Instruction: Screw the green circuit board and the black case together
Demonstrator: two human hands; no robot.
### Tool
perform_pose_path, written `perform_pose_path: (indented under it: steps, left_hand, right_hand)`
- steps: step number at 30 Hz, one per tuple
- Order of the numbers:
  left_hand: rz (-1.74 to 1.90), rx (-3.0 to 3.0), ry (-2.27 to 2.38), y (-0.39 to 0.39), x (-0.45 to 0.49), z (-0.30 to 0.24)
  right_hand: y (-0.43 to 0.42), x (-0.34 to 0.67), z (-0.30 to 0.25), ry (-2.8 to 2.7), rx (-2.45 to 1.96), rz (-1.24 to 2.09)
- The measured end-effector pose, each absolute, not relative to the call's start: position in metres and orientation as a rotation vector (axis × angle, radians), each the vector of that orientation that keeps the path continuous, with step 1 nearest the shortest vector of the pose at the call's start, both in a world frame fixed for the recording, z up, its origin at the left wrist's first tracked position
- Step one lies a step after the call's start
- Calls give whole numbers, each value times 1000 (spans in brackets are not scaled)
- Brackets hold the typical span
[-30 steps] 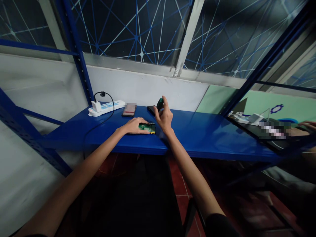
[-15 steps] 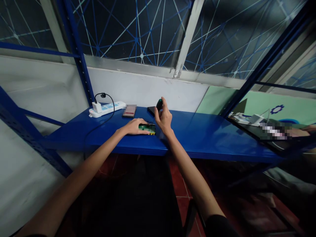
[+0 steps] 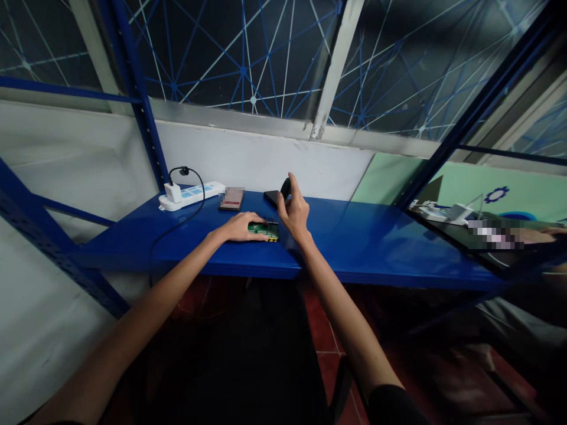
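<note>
On the blue table (image 3: 354, 236), my left hand (image 3: 240, 227) is closed around a green circuit board (image 3: 258, 228) with yellow parts along its near edge. Fingers and thumb lie on the board's far and near sides. My right hand (image 3: 295, 211) is raised just right of the board, its thumb and index finger closed on a dark rounded handle (image 3: 286, 188). The handle stands tilted upward; its lower end is hard to make out, so its kind is unclear. Small dark pieces (image 3: 271, 222) show at the board's far right edge.
A white power strip (image 3: 195, 193) with a plugged-in charger (image 3: 172, 192) lies at the back left, its black cable (image 3: 177, 226) crossing the table. Nearby is a phone (image 3: 232, 199). Behind my right hand sits a flat black object (image 3: 270, 198). Another person's hand (image 3: 538, 235) appears at far right.
The dark handle in my right hand shows a slightly different side, its green patch no longer visible. Both hands stay in almost the same place.
</note>
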State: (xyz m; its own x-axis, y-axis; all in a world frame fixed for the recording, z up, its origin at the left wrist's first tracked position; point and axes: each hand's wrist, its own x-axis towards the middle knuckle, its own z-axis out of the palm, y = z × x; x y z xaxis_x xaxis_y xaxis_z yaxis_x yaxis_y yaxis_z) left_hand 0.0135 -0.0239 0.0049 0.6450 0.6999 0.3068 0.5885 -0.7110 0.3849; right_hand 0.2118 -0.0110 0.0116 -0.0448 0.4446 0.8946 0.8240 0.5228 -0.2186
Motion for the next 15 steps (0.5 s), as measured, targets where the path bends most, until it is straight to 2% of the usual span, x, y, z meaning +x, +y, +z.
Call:
perform_pose_path:
  steps: [15]
  left_hand:
    - [632,2632,1046,-22,14,3]
  right_hand:
    - [-9,213,11,-1675,-1082,-347]
